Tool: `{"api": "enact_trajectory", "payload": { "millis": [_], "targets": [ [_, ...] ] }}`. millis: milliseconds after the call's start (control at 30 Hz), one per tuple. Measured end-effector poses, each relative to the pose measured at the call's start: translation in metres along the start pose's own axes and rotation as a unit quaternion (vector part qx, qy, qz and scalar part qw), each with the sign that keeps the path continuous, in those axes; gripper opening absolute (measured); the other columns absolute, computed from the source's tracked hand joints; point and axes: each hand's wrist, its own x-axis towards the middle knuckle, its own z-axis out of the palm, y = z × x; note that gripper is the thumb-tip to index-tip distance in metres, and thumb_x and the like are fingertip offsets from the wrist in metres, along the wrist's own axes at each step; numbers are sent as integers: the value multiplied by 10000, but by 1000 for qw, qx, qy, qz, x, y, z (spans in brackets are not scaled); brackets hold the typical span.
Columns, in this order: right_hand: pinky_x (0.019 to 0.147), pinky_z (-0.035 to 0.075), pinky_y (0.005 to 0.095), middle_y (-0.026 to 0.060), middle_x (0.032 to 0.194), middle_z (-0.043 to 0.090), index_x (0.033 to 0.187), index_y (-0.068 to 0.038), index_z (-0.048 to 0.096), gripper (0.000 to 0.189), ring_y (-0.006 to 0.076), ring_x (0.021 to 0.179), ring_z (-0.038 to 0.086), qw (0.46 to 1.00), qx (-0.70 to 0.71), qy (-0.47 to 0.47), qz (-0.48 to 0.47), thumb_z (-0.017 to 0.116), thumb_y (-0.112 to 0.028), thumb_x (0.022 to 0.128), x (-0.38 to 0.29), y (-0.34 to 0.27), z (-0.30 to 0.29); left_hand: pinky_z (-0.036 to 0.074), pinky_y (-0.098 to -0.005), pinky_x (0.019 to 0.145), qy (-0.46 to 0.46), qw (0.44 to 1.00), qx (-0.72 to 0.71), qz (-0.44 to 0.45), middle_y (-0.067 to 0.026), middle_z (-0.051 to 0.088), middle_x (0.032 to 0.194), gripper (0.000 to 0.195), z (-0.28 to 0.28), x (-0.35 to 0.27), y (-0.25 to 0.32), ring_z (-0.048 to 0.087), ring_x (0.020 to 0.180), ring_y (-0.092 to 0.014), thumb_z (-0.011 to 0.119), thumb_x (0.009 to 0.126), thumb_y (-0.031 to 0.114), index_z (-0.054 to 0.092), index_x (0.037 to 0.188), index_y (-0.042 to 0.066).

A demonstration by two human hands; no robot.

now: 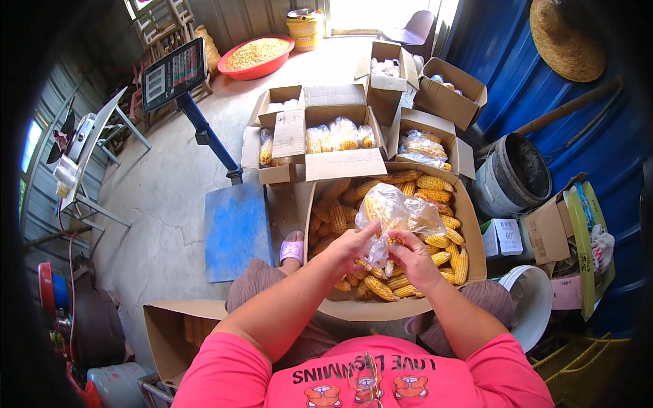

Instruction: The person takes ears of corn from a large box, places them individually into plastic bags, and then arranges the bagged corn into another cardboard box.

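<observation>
Both my hands are at a clear plastic bag (388, 206) with yellow corn inside, held above an open cardboard box (473, 239). My left hand (352, 245) grips the gathered plastic near the bag's neck, thumb pointing up along it. On the other side, my right hand (412, 255) pinches the plastic between thumb and fingers. A loose flap of the bag spreads to the right. Many husked corn cobs (380, 288) fill the box beneath, partly hidden by the bag and my hands.
Boxes of bagged corn (349, 135) stand just beyond. A blue platform scale (237, 232) with a display post is on the left. A grey bucket (510, 171) and a white bucket (528, 301) are on the right. Farther off sits a red basin (255, 58) of kernels.
</observation>
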Motion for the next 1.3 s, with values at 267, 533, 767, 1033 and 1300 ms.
{"api": "enact_trajectory", "payload": {
  "millis": [267, 533, 767, 1033, 1300],
  "targets": [
    [833, 492, 321, 43, 1049, 565, 1171, -116, 532, 289, 144, 938, 562, 987, 146, -25, 62, 498, -32, 897, -5, 12, 1, 488, -358, 761, -130, 976, -140, 108, -71, 590, 1030, 454, 6, 8, -10, 588, 896, -202, 632, 833, 346, 484, 1168, 77],
    [852, 495, 331, 43, 1148, 530, 1191, -82, 510, 284, 158, 1010, 547, 997, 39, -24, 61, 504, -58, 909, -5, 6, 8, 484, -356, 785, -101, 962, -95, 237, -70, 575, 1048, 454, 4, 17, -7, 569, 931, -185, 670, 811, 181, 451, 1192, 64],
    [712, 462, 225, 11, 972, 580, 1155, -10, 543, 284, 83, 829, 541, 951, -267, -26, -153, 576, -92, 886, -1, 2, 10, 509, -328, 692, -124, 974, -53, 181, -71, 575, 1079, 435, 4, 10, -1, 579, 925, -188, 586, 873, 250, 439, 1236, 62],
    [693, 467, 249, 120, 1048, 573, 1216, -63, 500, 454, 161, 779, 573, 878, -424, 79, -208, 664, -100, 794, -1, -37, -2, 524, -336, 645, -73, 972, -80, 207, -84, 595, 1039, 354, -8, 18, 13, 610, 821, -199, 529, 900, 270, 483, 1189, 70],
    [765, 442, 274, 96, 995, 572, 1232, -69, 452, 494, 139, 869, 545, 932, -348, 87, -44, 608, 17, 770, 11, -18, -5, 529, -335, 609, -125, 968, -77, 205, -71, 595, 1005, 369, 3, 10, 11, 607, 798, -185, 548, 895, 302, 473, 1187, 90]
  ]
}}
